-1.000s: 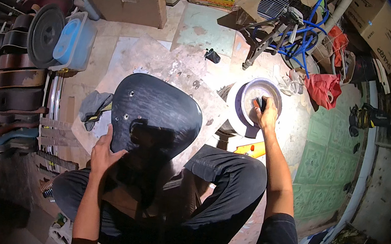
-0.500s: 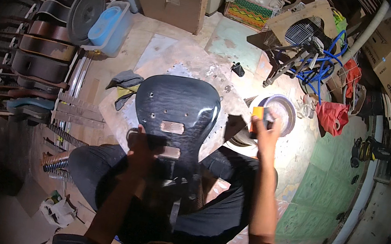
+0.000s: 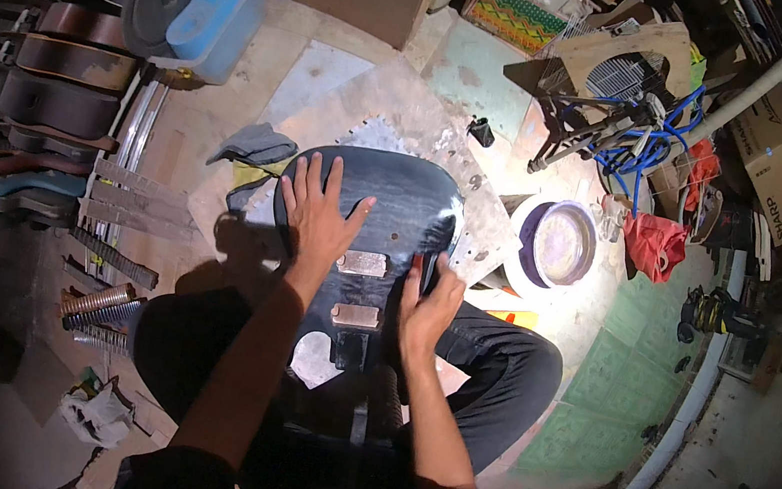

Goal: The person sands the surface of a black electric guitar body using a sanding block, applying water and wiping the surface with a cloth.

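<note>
A dark grey, gloss-finished wooden guitar body (image 3: 391, 209) with two rectangular pale-bottomed recesses lies face up in front of the person, its narrower end toward the lap, over a pale, stained flat board (image 3: 416, 112). The bare left hand (image 3: 319, 219) rests palm down on its upper left part, fingers spread and grasping nothing. The bare right hand (image 3: 432, 306) is clenched round a small dark block with a red-orange edge (image 3: 429, 266), at the body's right side. Just left of the body lies a crumpled dark grey cloth (image 3: 256, 145); to the right stands a round purple bowl (image 3: 531, 235). Farther out are a crumpled red bag (image 3: 655, 249) and a coiled blue hose (image 3: 627, 156), well apart from both hands
</note>
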Available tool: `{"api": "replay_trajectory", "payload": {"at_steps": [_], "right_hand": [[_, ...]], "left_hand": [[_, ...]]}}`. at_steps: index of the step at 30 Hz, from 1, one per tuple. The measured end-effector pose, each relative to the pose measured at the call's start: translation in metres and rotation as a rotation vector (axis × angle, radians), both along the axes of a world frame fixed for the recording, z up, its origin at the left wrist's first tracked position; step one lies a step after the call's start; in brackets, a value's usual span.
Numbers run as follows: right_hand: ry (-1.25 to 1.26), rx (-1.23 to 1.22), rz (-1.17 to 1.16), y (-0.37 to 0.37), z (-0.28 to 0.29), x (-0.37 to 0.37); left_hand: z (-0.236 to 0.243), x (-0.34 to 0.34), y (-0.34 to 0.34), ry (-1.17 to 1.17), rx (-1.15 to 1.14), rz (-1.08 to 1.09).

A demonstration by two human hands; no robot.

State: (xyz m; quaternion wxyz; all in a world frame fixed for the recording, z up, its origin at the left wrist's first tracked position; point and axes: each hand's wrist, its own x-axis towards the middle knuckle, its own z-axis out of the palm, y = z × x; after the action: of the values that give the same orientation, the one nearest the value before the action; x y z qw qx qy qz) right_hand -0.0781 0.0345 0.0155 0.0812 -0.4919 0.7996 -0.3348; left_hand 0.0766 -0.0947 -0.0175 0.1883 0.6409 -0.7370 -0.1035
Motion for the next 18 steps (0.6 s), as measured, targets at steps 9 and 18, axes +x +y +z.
{"api": "replay_trajectory", "payload": {"at_steps": [9, 18], "right_hand": [[0.081, -0.075, -0.025, -0.018, -0.008, 0.001], [0.019, 0.011, -0.051, -0.016, -0.003, -0.002]], "left_hand": [[0.012, 0.001, -0.003, -0.053, 0.01, 0.02], [0.017, 0.0, -0.007, -0.023, 0.049, 0.002]]}}
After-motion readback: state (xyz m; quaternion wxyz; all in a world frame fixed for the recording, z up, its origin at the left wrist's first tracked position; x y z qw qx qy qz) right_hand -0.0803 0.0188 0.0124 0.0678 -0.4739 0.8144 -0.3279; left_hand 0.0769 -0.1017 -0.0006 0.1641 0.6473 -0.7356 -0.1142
